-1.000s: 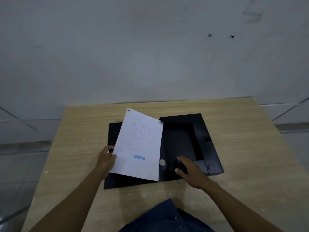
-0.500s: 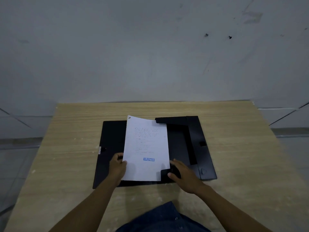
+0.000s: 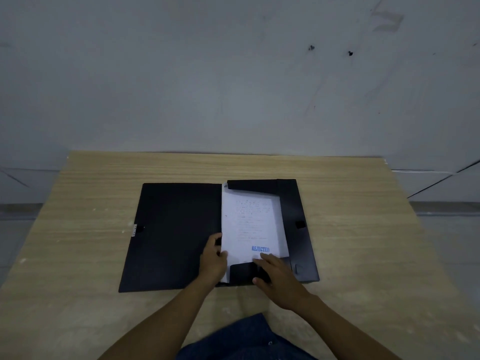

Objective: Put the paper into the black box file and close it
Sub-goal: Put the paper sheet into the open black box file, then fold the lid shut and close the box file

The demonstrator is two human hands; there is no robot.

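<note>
Box file point(image 3: 176, 235) lies open on table point(image 3: 88, 193), lid flat to the left. Paper point(image 3: 250, 224) sits in the right tray, far edge under the top flap, near edge tucked behind the bottom flap point(image 3: 241, 272); blue "REJECTED" stamp faces up. Left hand point(image 3: 213, 258) pinches paper's left edge w/ thumb on top. Right hand point(image 3: 276, 275) open, fingers spread over bottom flap & paper's near edge, prob. pressing down, hard to tell.

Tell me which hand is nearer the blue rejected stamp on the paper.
Right. The right hand has its fingertips just below the stamp, while the left hand grips the paper at its left edge, farther away.
</note>
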